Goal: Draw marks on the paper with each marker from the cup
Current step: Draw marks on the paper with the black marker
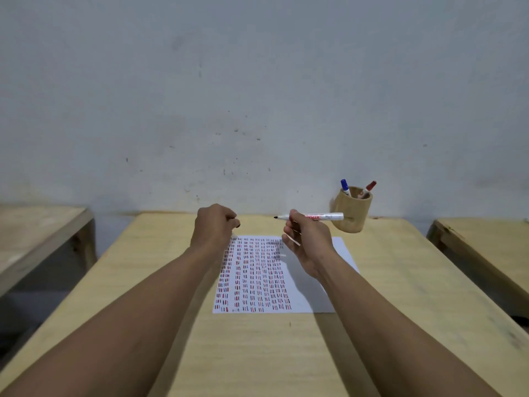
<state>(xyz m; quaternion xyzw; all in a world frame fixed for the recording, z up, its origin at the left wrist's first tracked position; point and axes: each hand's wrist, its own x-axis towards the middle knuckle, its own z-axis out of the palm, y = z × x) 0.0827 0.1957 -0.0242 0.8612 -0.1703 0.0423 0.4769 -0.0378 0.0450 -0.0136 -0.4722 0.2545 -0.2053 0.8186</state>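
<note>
A white sheet of paper (312, 293) lies on the wooden table (386, 282), covered with columns of short red, black and blue marks. My right hand (307, 243) holds an uncapped white marker (320, 216) with a black tip, level above the paper's far edge, tip pointing left. My left hand (214, 224) hovers closed to its left, with a small dark piece, likely the marker's cap, showing at the fingertips. A tan cup (350, 214) stands at the back right, holding a blue-capped marker (345, 187) and a red-capped marker (369, 189).
A grey wall rises right behind the table. Another wooden table (37, 236) stands to the left and a third (486, 247) to the right, each across a gap.
</note>
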